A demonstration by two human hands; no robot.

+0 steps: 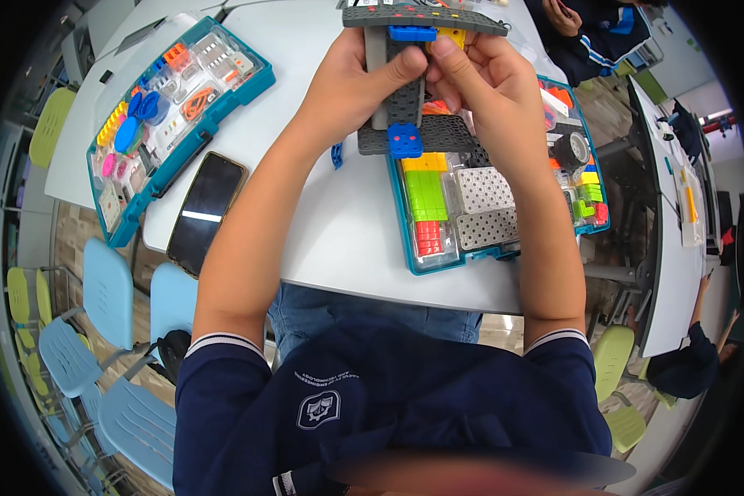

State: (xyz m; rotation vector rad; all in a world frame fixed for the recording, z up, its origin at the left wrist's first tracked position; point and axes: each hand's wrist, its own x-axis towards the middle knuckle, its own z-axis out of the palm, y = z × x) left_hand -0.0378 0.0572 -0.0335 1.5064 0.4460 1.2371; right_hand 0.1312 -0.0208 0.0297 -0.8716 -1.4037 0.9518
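Observation:
Both hands are raised over the table, around an upright frame built from dark grey perforated construction plates (407, 101). Blue connectors (405, 141) join its plates, and small red dots show on them. My left hand (364, 87) is closed round the frame's left upright, thumb across the front. My right hand (492, 87) is closed at the frame's right side, its thumb against a yellow connector (452, 36) under the top plate. Its other fingertips are partly hidden behind the thumb and the frame.
A teal-edged kit box (426, 266) with coloured blocks, grey plates and a wheel (572, 151) lies under my right forearm. Another parts tray (256, 81) is at the left, beside a black phone (208, 213). A small blue piece (336, 155) lies on the white table (339, 240). Other people sit nearby.

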